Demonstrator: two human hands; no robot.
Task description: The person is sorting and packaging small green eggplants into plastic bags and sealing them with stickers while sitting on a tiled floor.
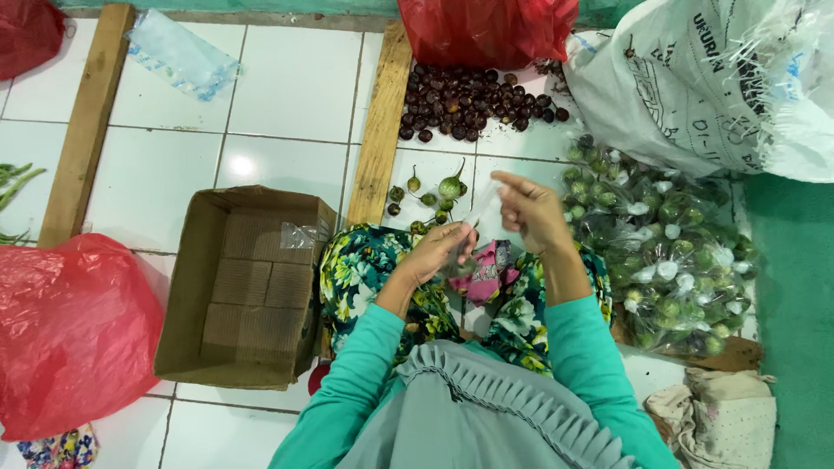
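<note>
Both hands (486, 230) pinching clear bag (482, 213), green eggplants (430, 195), cardboard box (243, 287)

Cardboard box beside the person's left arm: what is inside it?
The cardboard box lies open, showing only its folded bottom flaps and a small clear plastic scrap near the far rim. The strip under the near wall is hidden, so anything there cannot be seen.

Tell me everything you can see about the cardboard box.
The cardboard box is brown, corrugated and open on top, flaps up. It sits tilted on the white tiled floor, left of the person's knee, and looks empty except for a small clear plastic scrap at its upper right corner. A red plastic bag lies beside it. Neither hand touches it.
</note>
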